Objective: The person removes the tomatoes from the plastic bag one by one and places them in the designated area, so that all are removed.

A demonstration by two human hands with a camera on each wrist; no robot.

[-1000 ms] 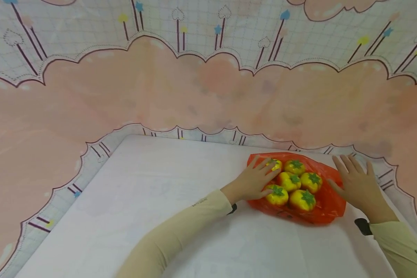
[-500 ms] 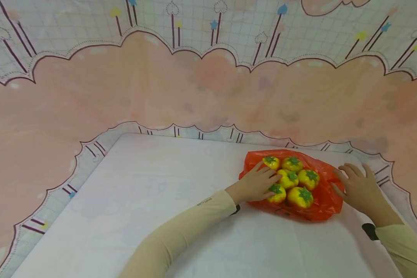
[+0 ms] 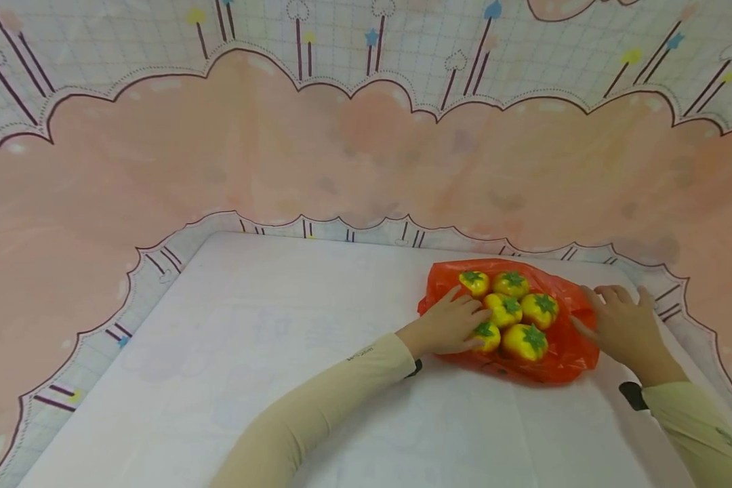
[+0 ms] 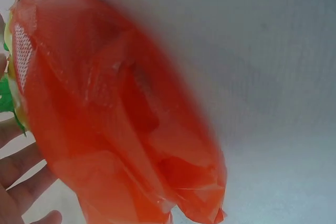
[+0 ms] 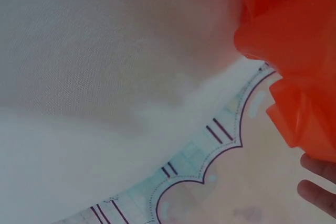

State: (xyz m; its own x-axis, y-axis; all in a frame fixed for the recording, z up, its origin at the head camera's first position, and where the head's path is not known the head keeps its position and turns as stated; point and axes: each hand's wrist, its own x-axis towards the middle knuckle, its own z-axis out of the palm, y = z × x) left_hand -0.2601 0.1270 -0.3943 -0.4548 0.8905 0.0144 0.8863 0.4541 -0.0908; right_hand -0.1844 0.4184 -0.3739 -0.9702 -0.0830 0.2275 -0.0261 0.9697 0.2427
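Observation:
In the head view, a red plastic bag (image 3: 567, 359) lies on the right part of the table, with several glossy yellow-and-red persimmons (image 3: 524, 343) with green leafy tops resting on it. My left hand (image 3: 453, 324) is at the bag's left side, its fingertips over the near-left persimmon (image 3: 486, 336) and partly hiding it. At the bag's right edge is my right hand (image 3: 625, 329), fingers spread, thumb reaching over the plastic. The left wrist view shows the crumpled bag (image 4: 115, 124) close up, with spread fingers (image 4: 23, 163) behind it. Two fingertips (image 5: 312, 192) show beneath the bag in the right wrist view.
The white tabletop (image 3: 268, 339) stretches to the left and front. Behind it hangs a pink and white patterned cloth (image 3: 317, 156), which also runs along the table's left and right edges.
My left hand has drawn back slightly to the left, uncovering the far-left persimmon. My right fingers have bent a little and lie closer to the bag's edge. The head view has shifted slightly.

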